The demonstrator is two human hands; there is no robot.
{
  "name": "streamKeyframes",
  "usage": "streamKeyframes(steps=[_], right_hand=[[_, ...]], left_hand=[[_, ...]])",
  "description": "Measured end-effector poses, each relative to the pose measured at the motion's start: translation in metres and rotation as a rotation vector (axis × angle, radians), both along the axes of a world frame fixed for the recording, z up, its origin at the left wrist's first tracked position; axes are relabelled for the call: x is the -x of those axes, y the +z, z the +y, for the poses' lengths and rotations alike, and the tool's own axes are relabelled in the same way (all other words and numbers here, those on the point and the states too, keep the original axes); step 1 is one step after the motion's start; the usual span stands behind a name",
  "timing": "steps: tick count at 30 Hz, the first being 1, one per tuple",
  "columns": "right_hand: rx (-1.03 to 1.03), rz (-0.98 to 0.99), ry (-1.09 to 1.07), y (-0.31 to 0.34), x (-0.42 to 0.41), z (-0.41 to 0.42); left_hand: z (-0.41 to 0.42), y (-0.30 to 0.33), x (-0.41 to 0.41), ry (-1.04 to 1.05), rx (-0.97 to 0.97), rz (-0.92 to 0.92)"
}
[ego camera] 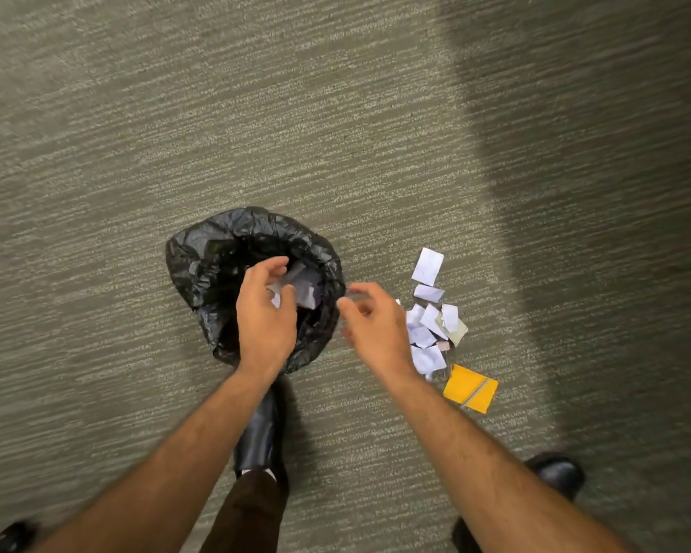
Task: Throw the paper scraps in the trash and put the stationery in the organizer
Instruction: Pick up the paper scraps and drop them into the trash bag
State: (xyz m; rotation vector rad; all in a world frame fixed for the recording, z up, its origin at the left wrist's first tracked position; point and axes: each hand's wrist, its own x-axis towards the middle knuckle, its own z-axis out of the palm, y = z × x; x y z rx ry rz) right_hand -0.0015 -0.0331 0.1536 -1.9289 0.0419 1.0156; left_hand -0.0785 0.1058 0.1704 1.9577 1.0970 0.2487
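Note:
A small bin lined with a black trash bag (200,257) stands on the carpet in the middle of the head view. My left hand (265,313) hovers over its mouth, fingers spread, with white paper scraps (306,287) just beyond the fingertips, inside the bag. My right hand (372,325) is to the right of the bin, fingers apart and blurred, holding nothing I can see. A pile of white paper scraps (431,321) lies on the floor right of that hand. An orange-yellow piece (469,388) lies at the pile's near end.
Grey striped carpet (336,113) covers the whole floor. My black shoe and dark trouser leg (258,441) stand just below the bin. Another black shoe (557,472) is at the lower right. A dark shadow band runs down the right side.

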Motion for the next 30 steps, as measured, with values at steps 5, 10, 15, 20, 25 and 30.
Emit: streamKeyframes(steps=[5, 10, 15, 20, 25, 30], right_hand=[[0.186, -0.125, -0.046, -0.036, -0.040, -0.071], [0.390, -0.203, 0.037, -0.100, -0.068, -0.146], [0.434, -0.270, 0.269, -0.151, -0.067, -0.188], [0.419, -0.281, 0.286, -0.174, -0.057, -0.195], [0.425, -0.266, 0.359, -0.175, -0.049, -0.177], [0.535, -0.336, 0.604, -0.175, -0.039, -0.147]], left_hand=[[-0.065, -0.013, -0.032, -0.411, 0.000, -0.133], [-0.124, -0.097, -0.055, -0.629, 0.083, 0.179], [-0.141, -0.177, -0.070, -0.871, 0.022, 0.602], [-0.151, -0.203, -0.071, -0.893, -0.280, 0.595], [-0.144, -0.198, -0.054, -0.888, -0.237, 0.605], [-0.123, -0.181, -0.043, -0.779, -0.147, 0.572]])
